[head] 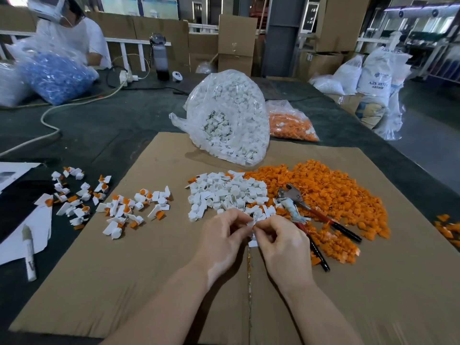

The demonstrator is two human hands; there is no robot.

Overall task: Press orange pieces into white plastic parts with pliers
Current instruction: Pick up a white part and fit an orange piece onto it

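A sheet of brown cardboard (139, 282) covers the middle and lower part of the frame, and the work lies spread over it. Above its upper edge, at centre, a clear bag of white parts (229, 115) stands open, with a smaller bag of orange pieces (291, 123) just to its right. On the right half of the cardboard sits a wide heap of loose orange pieces (333, 192), touching a smaller heap of white parts (224, 192) at the frame's centre. At the left, across the cardboard's edge, lies a scatter of white parts with orange already in them (119, 205), which look like finished ones; they are far fewer than the loose stock, so I judge the task is early, with most still to do. The pliers (308, 215) lie on the orange heap at centre right, touched by neither hand, so the pressing for this piece is not yet done. Both forearms come up from the bottom edge and meet just below centre. The left hand (224, 242) and the right hand (283, 247) have fingers curled, together pinching one small white part (252, 229) between their fingertips; whether an orange piece is in it is too hidden to tell.
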